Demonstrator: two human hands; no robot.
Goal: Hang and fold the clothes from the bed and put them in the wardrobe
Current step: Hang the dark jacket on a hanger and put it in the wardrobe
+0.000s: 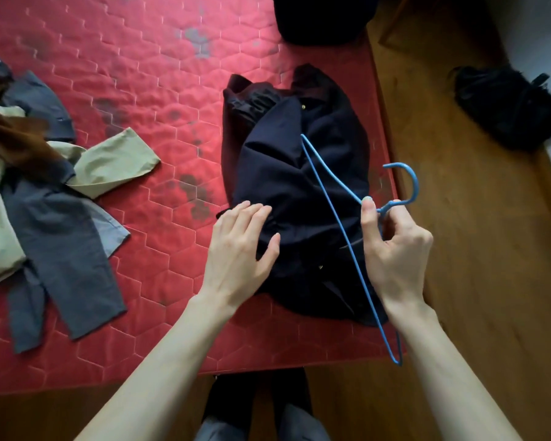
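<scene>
Currently the dark garment (287, 198) lies bunched near the right edge of the bed (134, 90), with the blue hanger (334, 214) held above it. The right hand (392, 246) pinches the hanger just below its hook, fingers clamped on the neck. The left hand (239, 249) rests on the cloth with fingers straight and slightly spread. To do this step well, locate the neck opening first, feed one hanger shoulder in, then the other, while the left hand keeps the fabric flat. A pile of other clothes (45, 186) waits well apart on the bed's left side.
</scene>
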